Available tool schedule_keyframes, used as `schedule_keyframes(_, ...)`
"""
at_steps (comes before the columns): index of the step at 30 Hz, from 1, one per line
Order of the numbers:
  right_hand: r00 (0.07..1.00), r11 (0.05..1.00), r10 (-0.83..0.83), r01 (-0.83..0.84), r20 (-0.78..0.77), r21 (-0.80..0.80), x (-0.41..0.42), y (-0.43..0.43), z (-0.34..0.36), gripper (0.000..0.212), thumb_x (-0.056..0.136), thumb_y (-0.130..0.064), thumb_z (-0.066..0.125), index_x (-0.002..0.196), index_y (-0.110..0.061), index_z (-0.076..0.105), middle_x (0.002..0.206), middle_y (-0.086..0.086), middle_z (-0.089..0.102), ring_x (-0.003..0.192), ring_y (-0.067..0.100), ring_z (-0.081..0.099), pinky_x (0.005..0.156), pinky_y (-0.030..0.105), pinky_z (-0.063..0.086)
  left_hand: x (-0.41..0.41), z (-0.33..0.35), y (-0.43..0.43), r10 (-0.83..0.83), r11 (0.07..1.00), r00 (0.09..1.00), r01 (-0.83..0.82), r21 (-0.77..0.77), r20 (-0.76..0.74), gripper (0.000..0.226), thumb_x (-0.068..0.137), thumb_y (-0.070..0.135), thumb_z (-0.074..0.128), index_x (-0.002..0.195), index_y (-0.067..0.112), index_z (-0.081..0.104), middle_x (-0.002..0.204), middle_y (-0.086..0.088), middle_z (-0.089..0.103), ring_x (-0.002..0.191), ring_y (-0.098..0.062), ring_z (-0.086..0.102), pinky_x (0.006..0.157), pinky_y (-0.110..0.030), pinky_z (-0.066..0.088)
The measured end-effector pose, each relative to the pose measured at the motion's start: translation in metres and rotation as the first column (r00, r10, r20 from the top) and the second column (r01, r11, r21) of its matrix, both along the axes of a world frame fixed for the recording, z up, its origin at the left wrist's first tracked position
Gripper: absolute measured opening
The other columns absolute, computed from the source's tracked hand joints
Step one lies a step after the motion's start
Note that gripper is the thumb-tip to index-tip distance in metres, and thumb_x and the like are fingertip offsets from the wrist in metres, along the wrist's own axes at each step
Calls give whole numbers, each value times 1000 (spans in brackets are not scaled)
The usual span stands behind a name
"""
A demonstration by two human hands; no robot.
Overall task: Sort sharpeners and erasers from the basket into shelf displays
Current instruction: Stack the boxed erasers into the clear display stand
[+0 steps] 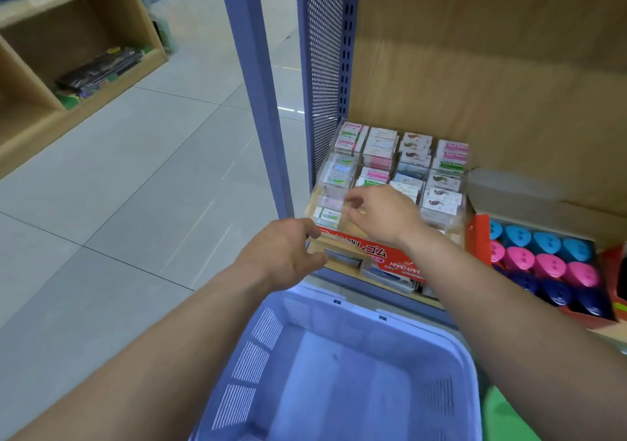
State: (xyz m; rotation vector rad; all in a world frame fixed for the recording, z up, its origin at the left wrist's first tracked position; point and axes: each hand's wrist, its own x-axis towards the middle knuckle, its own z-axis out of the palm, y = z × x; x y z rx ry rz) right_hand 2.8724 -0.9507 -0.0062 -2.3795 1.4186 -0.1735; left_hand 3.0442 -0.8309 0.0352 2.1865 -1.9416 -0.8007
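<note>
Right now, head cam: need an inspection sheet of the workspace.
Surface: wooden shelf unit, blue perforated side panel.
Job's things: eraser display stocked with packs; sharpener box right of it, blue, pink and dark blue; basket below, visible floor bare.
Clutter: nothing seen.
Hands: left hand at the display's front edge; right hand over its front-left compartments; whether either holds anything is unclear.
Cables: nothing seen.
Surroundings: tiled floor; another wooden shelf across the aisle, dark packs on it.

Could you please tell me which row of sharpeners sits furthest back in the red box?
The light blue row; the pink row sits before it, the dark blue row frontmost.
</note>
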Motion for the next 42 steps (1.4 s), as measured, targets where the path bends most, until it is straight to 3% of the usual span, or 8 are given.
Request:
schedule_keyframes(5,992,993,-111,109,63,36,-127,88,30,23,93,-37,63,114,-31,71,105,-15,72,82,7,60,76,29,50,-83,1,28,-194,979,975,199,37,-112,34,89,36,71,118,20,64,113,2,65,107,-20,62,93,-30,50)
schedule_keyframes(10,950,938,-304,311,-68,152,-290,187,12,16,90,-32,69,104,-24,74,96,-11,74,81,11,65,77,29,51,-201,-19,81,-508,856,857,513,64,-85,35,92,33,66,124,18,62,121,0,65,112,-21,60,93,-31,47)
schedule_keyframes(13,911,886,-363,402,-194,231,-372,228,-14,20,92,-30,68,110,-21,72,103,-7,75,83,10,63,78,27,49,-269,-36,111,-593,794,797,602,81,-111,40,93,33,66,129,16,60,126,-2,63,112,-20,59,91,-27,43)
schedule_keyframes(19,906,808,-251,390,-340,443,-452,256,-83,43,93,-34,68,130,-15,63,127,6,66,113,23,61,94,30,48,-361,-133,141,-523,782,840,541,310,-144,58,92,41,68,141,16,49,141,-8,55,121,-25,55,102,-37,46)
schedule_keyframes(24,917,740,-180,364,-355,565,-471,254,-149,71,90,-36,71,151,-15,40,146,17,49,129,32,52,107,37,43,-402,-212,152,-371,808,919,390,442,-132,73,88,32,75,149,17,38,152,-10,44,123,-27,56,108,-43,45)
schedule_keyframes(29,879,630,-326,476,-347,614,-470,263,-206,90,85,-31,78,155,-9,26,154,23,30,138,39,40,113,38,37,-424,-277,164,-137,843,984,177,508,-115,79,82,31,78,148,30,33,153,-8,39,115,-30,61,101,-51,51)
schedule_keyframes(36,763,517,-487,644,-425,564,-464,300,-243,108,76,-24,87,154,-6,14,152,25,28,140,41,30,116,46,30,-441,-317,175,-213,887,976,215,409,-52,89,78,67,70,147,20,37,146,-5,45,125,-27,53,104,-45,47)
schedule_keyframes(42,775,550,-461,632,-433,545,-472,302,-246,98,70,-32,90,147,-8,34,146,19,36,134,36,40,112,41,37,-446,-332,170,-289,903,957,277,327,-14,61,83,60,69,122,18,51,121,-7,55,103,-27,57,88,-41,52)
